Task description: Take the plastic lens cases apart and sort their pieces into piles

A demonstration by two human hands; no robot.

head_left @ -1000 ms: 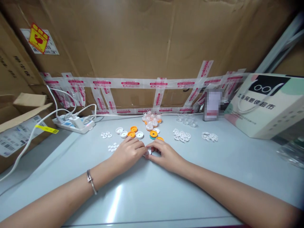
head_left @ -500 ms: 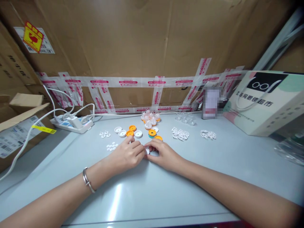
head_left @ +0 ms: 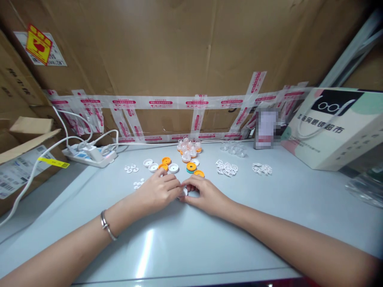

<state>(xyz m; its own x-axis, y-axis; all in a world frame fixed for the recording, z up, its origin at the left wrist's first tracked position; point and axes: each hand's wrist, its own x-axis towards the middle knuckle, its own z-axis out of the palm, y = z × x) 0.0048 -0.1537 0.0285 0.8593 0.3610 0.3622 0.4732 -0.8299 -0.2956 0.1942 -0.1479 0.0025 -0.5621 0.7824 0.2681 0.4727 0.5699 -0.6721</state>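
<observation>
My right hand (head_left: 200,193) pinches a small round white part (head_left: 184,192) between thumb and fingers, just above the grey table (head_left: 179,247). Against its left side my left hand (head_left: 163,189) is closed, fingertips at the same part; whatever else they hold is hidden. Beyond the hands lie orange rings (head_left: 166,160) and white round caps (head_left: 173,168). An orange disc (head_left: 191,166) rests on a teal one. Behind them is a cluster of clear domes on orange bases (head_left: 189,149). Small white discs (head_left: 139,183) are partly covered by my left hand.
White openwork pieces (head_left: 227,168) lie to the right, with clear cups (head_left: 233,149) behind. A power strip (head_left: 95,157) with white cables and an open carton (head_left: 26,159) stand left. At right are a phone-like object (head_left: 265,129), a paper bag (head_left: 323,131) and clear plastic (head_left: 366,187).
My left hand and forearm have shifted slightly left and cover more of the small white discs. The white part between my hands sits slightly further left. My right hand stays nearly still.
</observation>
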